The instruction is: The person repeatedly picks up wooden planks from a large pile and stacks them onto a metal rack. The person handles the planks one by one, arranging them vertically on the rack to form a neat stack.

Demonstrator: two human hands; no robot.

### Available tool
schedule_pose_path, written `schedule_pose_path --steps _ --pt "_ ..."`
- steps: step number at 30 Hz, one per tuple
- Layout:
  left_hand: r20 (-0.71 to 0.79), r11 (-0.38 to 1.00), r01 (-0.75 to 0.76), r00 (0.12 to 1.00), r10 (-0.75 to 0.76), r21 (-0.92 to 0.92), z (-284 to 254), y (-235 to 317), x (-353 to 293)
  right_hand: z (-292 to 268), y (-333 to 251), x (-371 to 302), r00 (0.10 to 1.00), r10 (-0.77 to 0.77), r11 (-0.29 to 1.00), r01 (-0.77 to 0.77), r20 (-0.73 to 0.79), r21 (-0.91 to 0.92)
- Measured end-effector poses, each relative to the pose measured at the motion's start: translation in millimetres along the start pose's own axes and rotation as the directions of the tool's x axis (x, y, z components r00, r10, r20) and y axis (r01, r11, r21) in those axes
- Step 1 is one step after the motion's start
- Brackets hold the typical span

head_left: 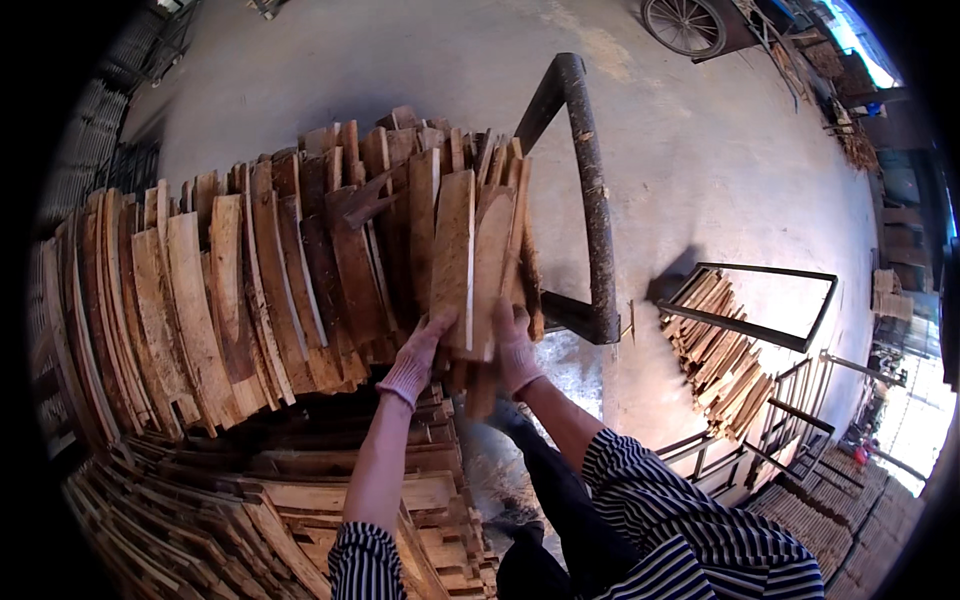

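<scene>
My left hand (416, 358), in a light knit glove, grips the near end of a few rough wooden boards (455, 250) from their left side. On their right side my right hand (516, 352), gloved too, closes around the same boards. They stand side by side at the right end of a long stack of planks (240, 300), their far ends leaning over it. My fingertips are partly hidden by the wood, and I cannot tell exactly how many boards lie between my hands.
A dark metal frame (598, 220) rises just right of the stack. More planks (350, 495) lie in a lower pile at the front left. Farther right, a floor pile of thin wood strips (715, 350) sits by another metal frame (770, 335). A spoked wheel (685, 25) stands at the back.
</scene>
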State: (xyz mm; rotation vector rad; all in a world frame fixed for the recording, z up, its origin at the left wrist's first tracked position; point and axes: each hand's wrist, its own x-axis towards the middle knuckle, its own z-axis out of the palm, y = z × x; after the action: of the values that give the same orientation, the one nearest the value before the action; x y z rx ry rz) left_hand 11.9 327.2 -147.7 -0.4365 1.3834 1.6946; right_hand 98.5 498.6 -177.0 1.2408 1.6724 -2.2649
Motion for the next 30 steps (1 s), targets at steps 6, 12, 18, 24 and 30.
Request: schedule_pose_path --steps 6,12,18,24,30 --pt "0.039 0.997 0.044 0.998 -0.041 -0.062 15.4 -15.3 -0.6 -20.9 -11.7 -5.9 0.972 0.145 0.989 -0.143 0.183 -0.021" --pt "-0.003 0.971 0.228 0.974 -0.228 -0.067 -20.0 -59.3 -85.8 -44.0 -9.1 -103.1 0.901 -0.052 0.843 0.271 0.430 -0.465" --pt "0.072 0.933 0.323 0.946 -0.315 -0.159 -36.0 -120.7 -128.6 -32.7 44.1 -117.2 0.880 0.109 0.899 -0.286 0.463 0.332" --pt "0.203 0.887 0.288 0.953 -0.226 -0.360 -4.8 -140.6 -172.6 -80.2 41.9 -144.5 0.861 0.373 0.919 -0.395 0.345 -0.009" --pt "0.355 0.714 -0.003 0.868 -0.346 0.701 14.0 -177.6 -278.2 -117.4 47.2 -194.9 0.873 0.445 0.894 -0.445 0.200 -0.045"
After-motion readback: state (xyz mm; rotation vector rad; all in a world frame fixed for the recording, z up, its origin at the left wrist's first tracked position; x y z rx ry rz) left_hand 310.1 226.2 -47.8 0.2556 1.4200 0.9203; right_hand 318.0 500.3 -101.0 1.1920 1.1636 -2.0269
